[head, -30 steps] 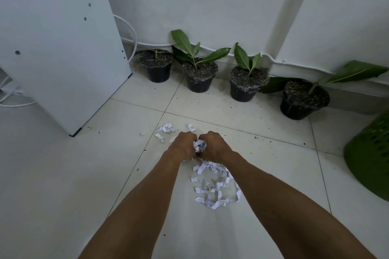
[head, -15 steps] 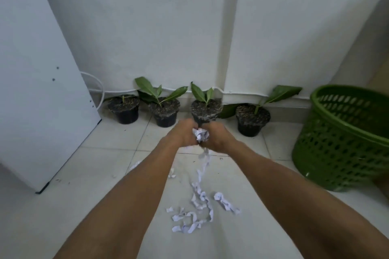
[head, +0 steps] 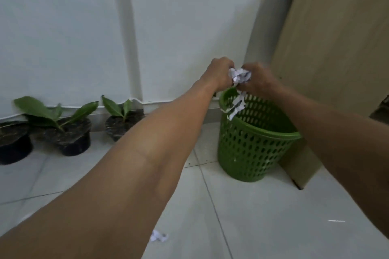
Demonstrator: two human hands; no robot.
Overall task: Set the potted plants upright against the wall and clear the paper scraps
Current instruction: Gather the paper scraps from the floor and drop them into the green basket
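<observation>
My left hand (head: 220,73) and my right hand (head: 257,81) press together around a bunch of white paper scraps (head: 240,75), held above the rim of the green perforated basket (head: 248,147). A few strips (head: 236,107) dangle from the bunch over the basket's opening. Three black pots with green-leaved plants stand upright along the wall: one at the far left (head: 12,143), one beside it (head: 67,134), one partly hidden behind my left forearm (head: 123,122). A stray scrap (head: 159,236) lies on the tiled floor near my left arm.
A beige wooden cabinet panel (head: 328,59) stands right behind the basket. A white cable (head: 164,102) runs along the base of the wall. White tiles cover the floor.
Both hands lifted the paper bunch off the floor and swung it right, from in front of the pots to over the green basket. The view turned right with them.
</observation>
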